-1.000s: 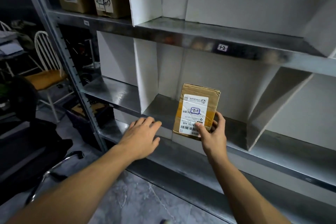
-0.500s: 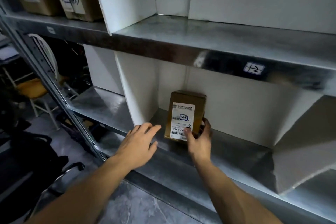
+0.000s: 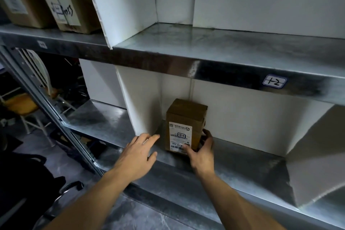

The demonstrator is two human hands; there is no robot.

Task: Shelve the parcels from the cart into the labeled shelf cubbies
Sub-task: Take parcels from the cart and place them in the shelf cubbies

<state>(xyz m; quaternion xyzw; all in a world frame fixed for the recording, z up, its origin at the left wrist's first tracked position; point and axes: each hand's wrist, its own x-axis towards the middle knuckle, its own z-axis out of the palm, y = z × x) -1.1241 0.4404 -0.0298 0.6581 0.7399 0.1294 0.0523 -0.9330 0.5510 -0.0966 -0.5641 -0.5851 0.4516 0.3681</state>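
Head view looks down at a metal shelf (image 3: 242,166), where a small brown parcel (image 3: 186,117) stands upright, tucked toward the back left corner of a cubby, just beside a white divider (image 3: 140,99). Its white shipping label (image 3: 179,138) faces outward with a boxed handwritten mark in the middle. The right hand (image 3: 202,152) grips the parcel low down, thumb on the bottom edge of the label and fingers curled round the right side. The left hand (image 3: 139,152) is spread flat with straight fingers near the shelf's front edge, just left of the parcel and not touching it; I cannot tell whether it rests on the metal. On the edge of the shelf above sits a tag (image 3: 274,81) reading 1-2. Two larger cardboard boxes (image 3: 61,0) stand on the upper level at far left, and a white chair (image 3: 29,99) shows beyond the rack.
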